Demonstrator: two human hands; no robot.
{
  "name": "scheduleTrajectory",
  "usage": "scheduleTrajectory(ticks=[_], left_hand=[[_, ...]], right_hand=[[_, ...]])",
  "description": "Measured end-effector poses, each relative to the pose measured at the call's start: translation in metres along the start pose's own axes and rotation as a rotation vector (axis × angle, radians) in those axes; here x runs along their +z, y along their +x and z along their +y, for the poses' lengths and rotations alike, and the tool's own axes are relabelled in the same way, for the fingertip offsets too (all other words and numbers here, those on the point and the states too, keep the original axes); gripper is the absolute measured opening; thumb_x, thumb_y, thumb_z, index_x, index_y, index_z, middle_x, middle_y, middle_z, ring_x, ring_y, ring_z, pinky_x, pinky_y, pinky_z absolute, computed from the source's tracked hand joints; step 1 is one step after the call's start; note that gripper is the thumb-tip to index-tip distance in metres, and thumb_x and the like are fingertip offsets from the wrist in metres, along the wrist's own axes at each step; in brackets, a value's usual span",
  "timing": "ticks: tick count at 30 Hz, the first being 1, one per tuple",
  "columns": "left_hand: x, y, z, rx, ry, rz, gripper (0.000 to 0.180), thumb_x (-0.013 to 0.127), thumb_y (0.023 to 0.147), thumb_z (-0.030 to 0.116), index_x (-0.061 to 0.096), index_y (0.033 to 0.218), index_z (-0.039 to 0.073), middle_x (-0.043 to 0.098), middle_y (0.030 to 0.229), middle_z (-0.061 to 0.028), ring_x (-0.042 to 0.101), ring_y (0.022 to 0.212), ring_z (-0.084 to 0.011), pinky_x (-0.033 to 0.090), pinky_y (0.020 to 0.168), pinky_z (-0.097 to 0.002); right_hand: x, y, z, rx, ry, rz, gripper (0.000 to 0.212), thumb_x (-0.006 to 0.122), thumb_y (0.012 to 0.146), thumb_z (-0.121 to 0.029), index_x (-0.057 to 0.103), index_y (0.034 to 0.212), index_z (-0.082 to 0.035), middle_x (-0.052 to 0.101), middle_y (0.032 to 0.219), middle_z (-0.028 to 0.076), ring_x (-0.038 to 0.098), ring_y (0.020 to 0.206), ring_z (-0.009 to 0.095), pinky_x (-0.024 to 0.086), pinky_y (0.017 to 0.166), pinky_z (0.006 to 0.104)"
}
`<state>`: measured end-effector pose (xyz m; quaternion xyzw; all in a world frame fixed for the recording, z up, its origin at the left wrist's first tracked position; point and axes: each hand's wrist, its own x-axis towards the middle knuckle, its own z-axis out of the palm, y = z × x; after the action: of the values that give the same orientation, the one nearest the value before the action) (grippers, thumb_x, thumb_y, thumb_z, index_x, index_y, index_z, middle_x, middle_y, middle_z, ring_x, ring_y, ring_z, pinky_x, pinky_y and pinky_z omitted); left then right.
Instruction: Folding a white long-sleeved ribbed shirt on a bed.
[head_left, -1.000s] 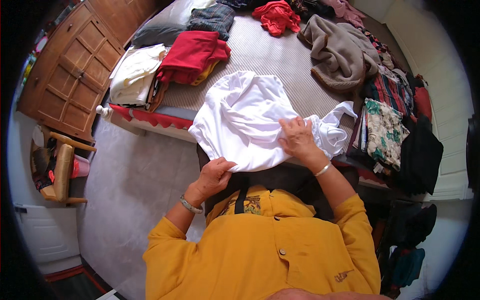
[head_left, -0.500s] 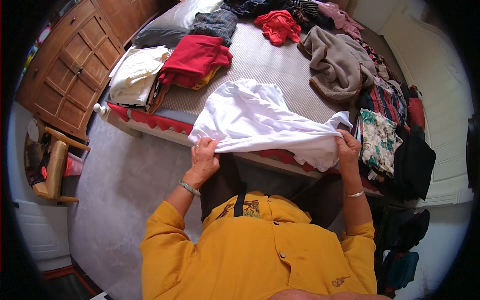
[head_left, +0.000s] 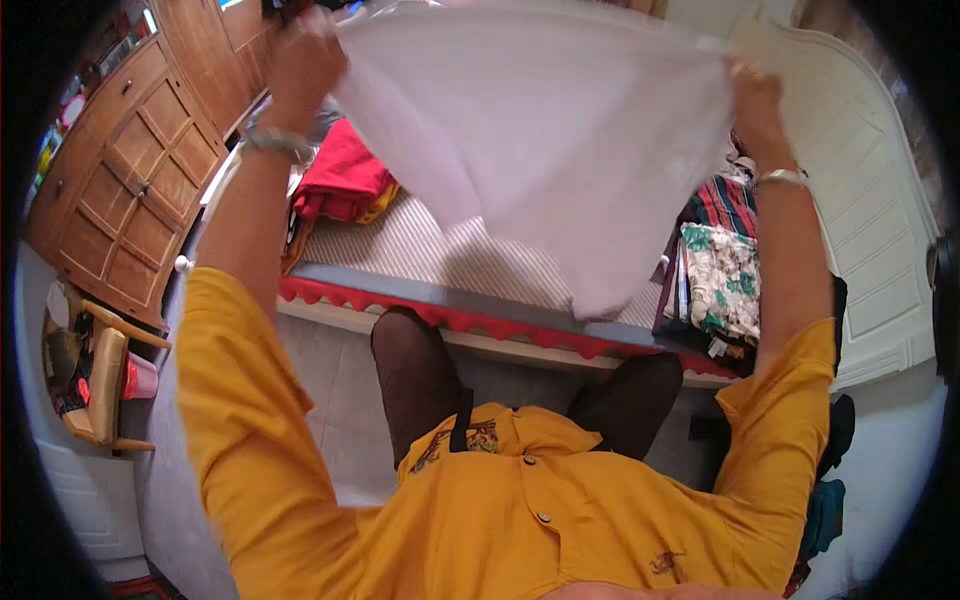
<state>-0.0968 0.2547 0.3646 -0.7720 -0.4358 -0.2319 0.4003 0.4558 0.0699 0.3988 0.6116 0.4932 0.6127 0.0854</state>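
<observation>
Stretched between both hands, a thin white garment [head_left: 540, 120] hangs in the air above the bed, its lower part drooping to a point. My left hand [head_left: 307, 70] is closed on one upper corner, somewhat blurred by motion. The opposite corner is gripped in my right hand [head_left: 757, 105]. The garment's exact kind cannot be made out. Behind my left forearm lies a folded red cloth [head_left: 345, 180] on the bed. Close to my right forearm is a folded white floral cloth [head_left: 722, 280] with green leaves, on a stack of clothes.
My legs are against the bed [head_left: 400, 245], which has a striped top and a red scalloped trim [head_left: 460, 322]. A white headboard [head_left: 870, 210] rises at the right. At the left are a wooden cabinet [head_left: 135, 180], a wooden chair [head_left: 105, 385] and a pink bin [head_left: 143, 378].
Both hands have lifted the white garment off the bed, up and away from my body, and moved farther apart. It now hangs spread out, hiding the far part of the bed.
</observation>
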Motion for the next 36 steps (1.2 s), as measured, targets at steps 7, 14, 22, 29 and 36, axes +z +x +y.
scheduleTrajectory(ticks=[7, 14, 22, 29, 36], left_hand=[[-0.184, 0.101, 0.04, -0.279, -0.364, 0.536, 0.02, 0.048, 0.075, 0.006, 0.063, 0.085, -0.003, 0.06, 0.072, -0.0261, 0.059, 0.074, -0.0421, 0.048, 0.068, -0.0446], [-0.105, 0.057, 0.042, -0.248, -0.664, 0.193, 0.029, 0.048, 0.077, 0.01, 0.063, 0.099, -0.001, 0.065, 0.082, -0.0192, 0.064, 0.075, -0.03, 0.05, 0.071, -0.0363], [-0.087, -0.002, 0.08, -0.37, -1.252, -0.31, 0.038, 0.047, 0.075, 0.007, 0.063, 0.108, -0.001, 0.063, 0.079, -0.0062, 0.055, 0.065, -0.0125, 0.048, 0.058, -0.0276], [-0.07, -0.113, 0.125, -0.456, -1.45, -0.823, 0.018, 0.056, 0.072, 0.005, 0.062, 0.088, 0.001, 0.055, 0.077, 0.0023, 0.051, 0.072, -0.0069, 0.043, 0.062, -0.0226], [-0.085, -0.243, 0.182, -0.286, -1.387, -1.058, 0.025, 0.061, 0.072, -0.002, 0.06, 0.097, -0.003, 0.058, 0.08, 0.0, 0.052, 0.075, -0.0079, 0.045, 0.065, -0.024]], right_hand=[[-0.032, 0.04, 0.145, 0.858, 1.267, 0.097, 0.032, 0.068, 0.076, -0.026, 0.066, 0.103, -0.007, 0.065, 0.107, 0.013, 0.063, 0.096, 0.029, 0.05, 0.086, 0.0334], [-0.024, -0.015, 0.074, 0.683, 1.335, -0.027, 0.028, 0.059, 0.085, -0.023, 0.068, 0.102, -0.002, 0.066, 0.074, 0.006, 0.055, 0.067, 0.01, 0.046, 0.062, 0.0266], [-0.032, -0.056, 0.021, 0.57, 1.536, -0.201, 0.026, 0.055, 0.081, -0.014, 0.067, 0.099, 0.0, 0.067, 0.076, 0.01, 0.058, 0.07, 0.011, 0.047, 0.067, 0.0279], [-0.006, -0.183, -0.058, 0.021, 1.509, -0.517, 0.013, 0.054, 0.077, -0.011, 0.062, 0.075, -0.001, 0.059, 0.064, 0.016, 0.06, 0.06, 0.03, 0.048, 0.06, 0.0371], [-0.054, -0.25, -0.129, -0.453, 1.307, -1.047, 0.025, 0.055, 0.079, -0.021, 0.067, 0.096, -0.009, 0.065, 0.096, 0.019, 0.061, 0.093, 0.035, 0.047, 0.085, 0.0408]])
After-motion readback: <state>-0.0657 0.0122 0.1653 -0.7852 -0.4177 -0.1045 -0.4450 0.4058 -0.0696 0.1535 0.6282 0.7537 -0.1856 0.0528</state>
